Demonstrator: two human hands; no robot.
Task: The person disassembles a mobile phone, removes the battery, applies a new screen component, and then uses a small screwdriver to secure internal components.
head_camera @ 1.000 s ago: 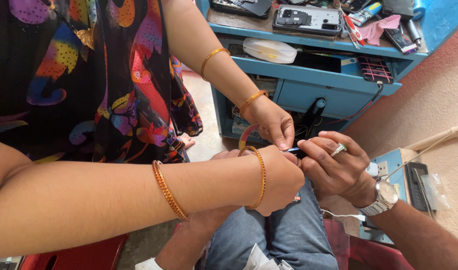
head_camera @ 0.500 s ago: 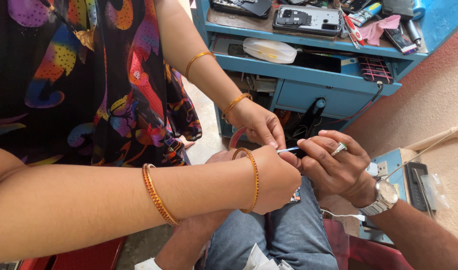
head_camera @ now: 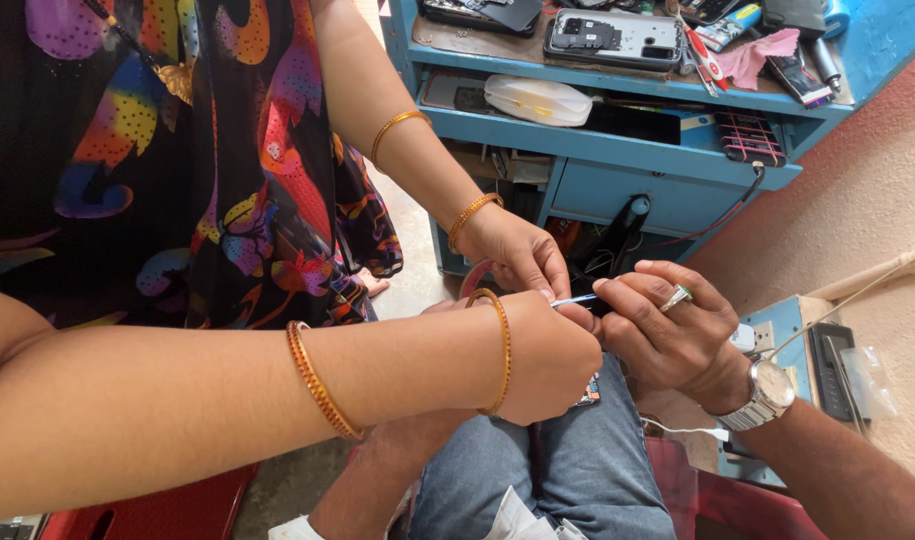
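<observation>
The seated person wore blue denim jeans [head_camera: 578, 470], faded paler over the thighs and creased at the knees. A silver-toned wristwatch [head_camera: 768, 395] with a round pale dial and a metal link band circled the right wrist. A silver-coloured ring [head_camera: 678, 297] with a raised top sat on one finger of the right hand [head_camera: 678, 340]. Both forearms were bare, the left forearm [head_camera: 378, 480] unadorned.

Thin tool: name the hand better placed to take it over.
Right. The right hand already pinches the thin tool at its end. The left forearm runs under a co-worker's bangled fist, which hides its hand.
</observation>
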